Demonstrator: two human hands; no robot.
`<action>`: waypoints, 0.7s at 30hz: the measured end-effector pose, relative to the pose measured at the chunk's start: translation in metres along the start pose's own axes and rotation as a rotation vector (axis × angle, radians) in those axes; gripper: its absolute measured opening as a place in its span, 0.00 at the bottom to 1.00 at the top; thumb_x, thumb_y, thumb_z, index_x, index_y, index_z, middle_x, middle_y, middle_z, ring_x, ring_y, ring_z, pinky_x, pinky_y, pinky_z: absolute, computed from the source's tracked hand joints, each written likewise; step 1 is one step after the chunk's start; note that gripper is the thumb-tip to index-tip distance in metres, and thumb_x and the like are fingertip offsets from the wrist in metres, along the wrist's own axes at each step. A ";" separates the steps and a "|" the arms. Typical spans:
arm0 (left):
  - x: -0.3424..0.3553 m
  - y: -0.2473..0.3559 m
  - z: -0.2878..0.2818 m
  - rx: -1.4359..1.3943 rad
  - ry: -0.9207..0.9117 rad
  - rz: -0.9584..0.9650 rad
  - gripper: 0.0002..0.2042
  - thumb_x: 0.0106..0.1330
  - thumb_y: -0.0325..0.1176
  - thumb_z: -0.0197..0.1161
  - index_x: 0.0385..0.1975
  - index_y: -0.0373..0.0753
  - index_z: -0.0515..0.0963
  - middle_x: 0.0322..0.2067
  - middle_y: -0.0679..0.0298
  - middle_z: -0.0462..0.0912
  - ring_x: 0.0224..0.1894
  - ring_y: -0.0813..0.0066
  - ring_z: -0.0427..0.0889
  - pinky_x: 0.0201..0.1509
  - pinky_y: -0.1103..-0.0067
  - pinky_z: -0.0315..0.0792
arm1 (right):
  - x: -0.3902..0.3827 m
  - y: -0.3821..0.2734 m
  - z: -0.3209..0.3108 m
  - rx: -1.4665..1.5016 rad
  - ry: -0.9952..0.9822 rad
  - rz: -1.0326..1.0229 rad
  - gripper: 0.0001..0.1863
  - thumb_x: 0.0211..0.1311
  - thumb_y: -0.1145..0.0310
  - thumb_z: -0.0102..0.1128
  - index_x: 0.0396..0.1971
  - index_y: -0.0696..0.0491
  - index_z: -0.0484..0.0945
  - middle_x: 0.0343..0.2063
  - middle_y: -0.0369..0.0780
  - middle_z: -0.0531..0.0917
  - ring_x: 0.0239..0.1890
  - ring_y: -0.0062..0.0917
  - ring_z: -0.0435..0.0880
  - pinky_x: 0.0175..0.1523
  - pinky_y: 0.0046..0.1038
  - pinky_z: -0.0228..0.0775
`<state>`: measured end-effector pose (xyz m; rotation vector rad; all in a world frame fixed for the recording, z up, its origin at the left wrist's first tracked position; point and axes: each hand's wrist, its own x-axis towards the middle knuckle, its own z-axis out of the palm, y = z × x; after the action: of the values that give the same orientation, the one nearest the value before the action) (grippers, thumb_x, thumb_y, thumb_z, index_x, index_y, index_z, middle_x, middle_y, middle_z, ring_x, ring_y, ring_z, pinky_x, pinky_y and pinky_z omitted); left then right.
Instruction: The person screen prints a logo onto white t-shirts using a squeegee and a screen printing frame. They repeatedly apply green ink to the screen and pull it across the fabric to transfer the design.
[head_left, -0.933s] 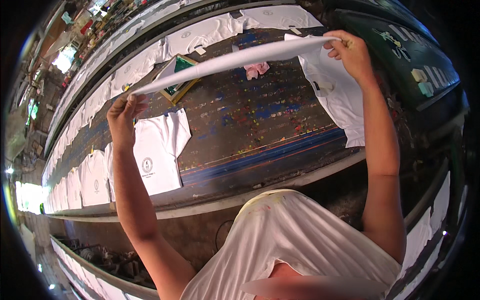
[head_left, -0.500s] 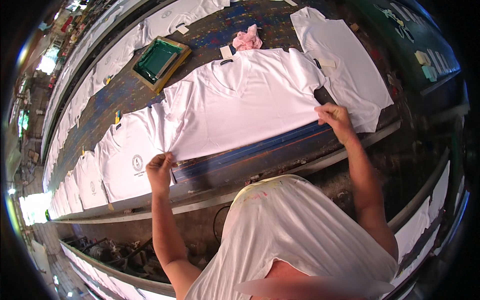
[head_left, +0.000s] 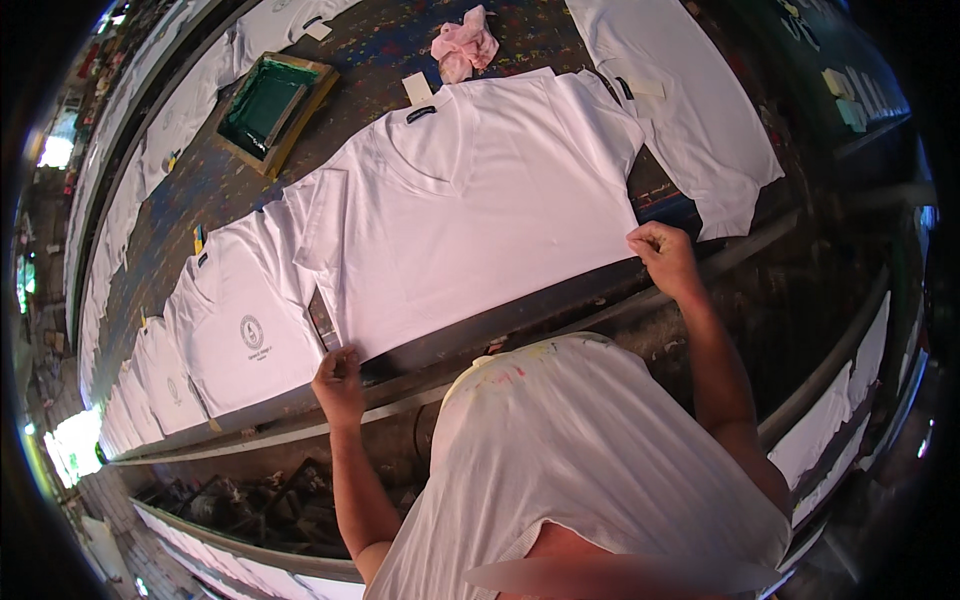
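Note:
A plain white V-neck T-shirt (head_left: 480, 220) is spread across the long table, its neck pointing away from me. My left hand (head_left: 338, 385) pinches the near left corner of its hem. At the near right corner, my right hand (head_left: 664, 258) grips the hem between thumb and fingers. Between both hands the fabric looks mostly smooth, with its left sleeve side slightly folded. Just left of it lies a white T-shirt with a small dark round print (head_left: 250, 335), close to my left hand. Another white shirt (head_left: 690, 120) rests on the right, beyond my right hand.
A wooden-framed printing screen with green ink (head_left: 270, 112) sits on the paint-spotted table (head_left: 385, 40). Near the neckline are a crumpled pink cloth (head_left: 464, 44) and a pale card (head_left: 417, 88). More white shirts (head_left: 160, 375) line the table leftward.
Both hands have drawn the shirt's hem down toward me, the left hand farther than the right. The cloth is now flatter and covers the table's near strip. My view has shifted slightly.

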<state>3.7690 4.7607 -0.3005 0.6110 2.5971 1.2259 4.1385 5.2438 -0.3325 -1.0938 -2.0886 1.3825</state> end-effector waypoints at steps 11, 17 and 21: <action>0.005 0.036 -0.002 0.495 -0.039 0.075 0.08 0.73 0.29 0.77 0.47 0.35 0.92 0.38 0.56 0.93 0.38 0.60 0.91 0.47 0.65 0.84 | 0.000 -0.002 -0.002 -0.112 -0.048 0.041 0.03 0.73 0.76 0.76 0.41 0.59 0.91 0.30 0.40 0.93 0.31 0.19 0.87 0.42 0.28 0.80; 0.030 0.101 0.064 0.567 -0.048 0.694 0.35 0.69 0.29 0.78 0.78 0.41 0.78 0.78 0.46 0.77 0.80 0.33 0.73 0.81 0.46 0.70 | 0.001 -0.012 -0.008 -0.096 -0.098 0.014 0.03 0.75 0.78 0.74 0.42 0.61 0.89 0.33 0.37 0.90 0.36 0.15 0.85 0.44 0.25 0.79; 0.053 0.162 0.172 0.421 -0.594 0.968 0.44 0.79 0.60 0.66 0.89 0.45 0.64 0.89 0.48 0.60 0.90 0.35 0.56 0.92 0.44 0.50 | 0.003 -0.022 -0.014 -0.235 -0.018 -0.143 0.05 0.74 0.76 0.74 0.44 0.61 0.89 0.37 0.43 0.90 0.39 0.29 0.90 0.46 0.32 0.81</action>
<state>3.8275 4.9952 -0.2851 2.0889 2.0180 0.4624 4.1381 5.2498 -0.3069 -0.9983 -2.3382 1.1056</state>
